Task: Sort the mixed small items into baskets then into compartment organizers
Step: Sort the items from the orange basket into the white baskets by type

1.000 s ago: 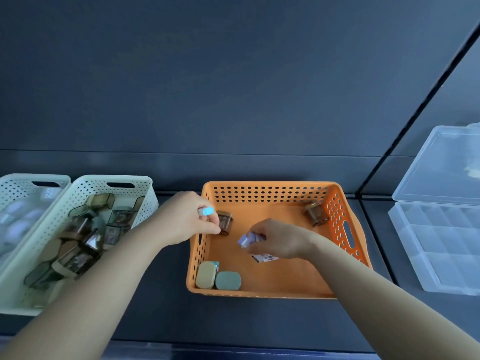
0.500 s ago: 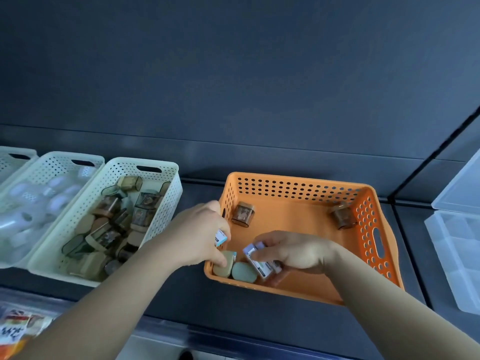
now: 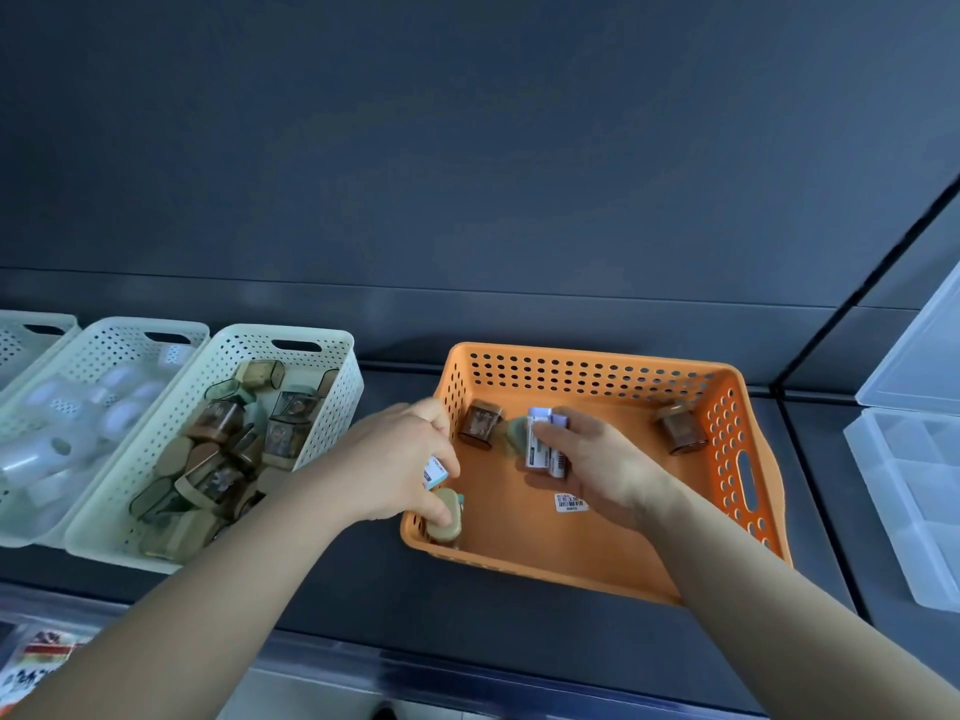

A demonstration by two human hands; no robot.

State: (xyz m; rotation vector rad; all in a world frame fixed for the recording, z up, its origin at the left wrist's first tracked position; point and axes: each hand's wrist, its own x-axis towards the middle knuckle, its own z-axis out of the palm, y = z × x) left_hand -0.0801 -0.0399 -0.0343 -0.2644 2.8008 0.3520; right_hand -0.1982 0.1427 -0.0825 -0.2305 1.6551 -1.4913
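An orange basket (image 3: 597, 363) sits on the dark shelf. My left hand (image 3: 395, 459) is at its near left corner, holding a small blue-and-white eraser (image 3: 434, 471) and pinching a tan oval case (image 3: 445, 517). My right hand (image 3: 597, 459) hovers inside the basket, shut on two white-and-lilac erasers (image 3: 543, 441) together with a green oval case (image 3: 517, 431). Two brown sharpeners lie in the basket, one (image 3: 480, 423) at the back left and the other (image 3: 680, 431) at the back right. A barcode sticker (image 3: 570, 502) lies on the basket floor.
Left of the orange basket stands a pale basket (image 3: 332, 387) with several brown sharpeners and tan cases. Further left is a white basket (image 3: 111, 337) of white plastic items, then another basket edge (image 3: 31, 324). A clear compartment organizer (image 3: 914, 491) with raised lid is at right.
My right hand lifted the erasers and the green case from the basket's front to its middle. My left hand closed down on the tan case at the front left corner. The view shifted.
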